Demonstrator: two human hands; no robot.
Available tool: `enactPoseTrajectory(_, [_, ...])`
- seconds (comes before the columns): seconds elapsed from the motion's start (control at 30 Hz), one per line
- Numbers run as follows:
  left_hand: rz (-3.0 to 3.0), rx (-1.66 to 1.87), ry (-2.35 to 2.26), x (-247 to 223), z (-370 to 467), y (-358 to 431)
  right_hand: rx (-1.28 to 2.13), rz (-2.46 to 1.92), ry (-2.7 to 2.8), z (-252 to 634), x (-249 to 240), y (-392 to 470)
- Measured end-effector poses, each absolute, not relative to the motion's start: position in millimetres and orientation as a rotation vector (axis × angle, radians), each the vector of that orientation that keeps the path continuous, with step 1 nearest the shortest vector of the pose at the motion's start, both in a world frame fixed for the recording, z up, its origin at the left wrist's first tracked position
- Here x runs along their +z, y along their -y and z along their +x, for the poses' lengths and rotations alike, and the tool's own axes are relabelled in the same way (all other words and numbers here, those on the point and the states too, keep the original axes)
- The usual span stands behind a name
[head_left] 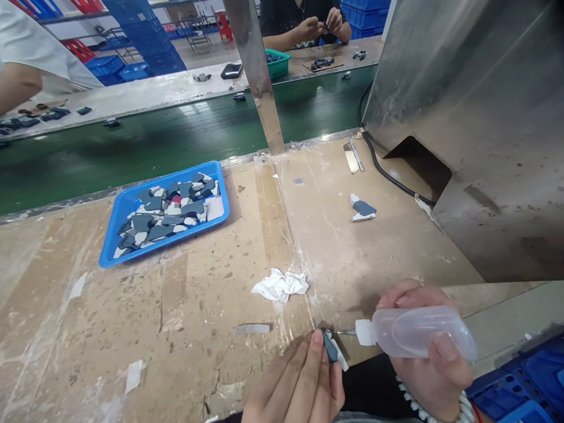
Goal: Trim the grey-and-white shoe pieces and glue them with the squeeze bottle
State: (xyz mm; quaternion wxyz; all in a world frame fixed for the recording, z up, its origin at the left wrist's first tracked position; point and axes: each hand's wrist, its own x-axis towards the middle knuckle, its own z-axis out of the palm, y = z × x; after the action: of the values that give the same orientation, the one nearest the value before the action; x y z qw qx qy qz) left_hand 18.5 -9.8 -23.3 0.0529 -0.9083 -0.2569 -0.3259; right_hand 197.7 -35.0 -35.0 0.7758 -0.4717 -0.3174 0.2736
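Near the table's front edge my left hand (299,376) pinches a small grey-blue and white plastic part (331,348). My right hand (429,358) is wrapped round a translucent squeeze bottle (418,332), held on its side. Its white cap (363,332) carries a thin metal needle tip (346,332) that points left and meets or nearly meets the part; the exact contact cannot be made out. A crumpled white tissue (281,285) lies just beyond my left hand. Further off, a similar grey-blue and white part (363,208) rests on the table.
A blue tray (106,249) holds many grey-blue and white pieces. Behind it runs a green conveyor belt (198,132) with small parts on it. A metal post (259,76) and a large metal housing (476,129) with a black cable (388,173) stand nearby. Two people sit across the belt.
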Motion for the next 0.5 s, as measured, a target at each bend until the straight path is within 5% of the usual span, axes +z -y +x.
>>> enactPoseTrajectory(0.5, [-2.659, -1.334, 0.837, -30.1, 18.0, 0.3, 0.675, -1.032, 0.714, 195.5, -34.9, 34.4])
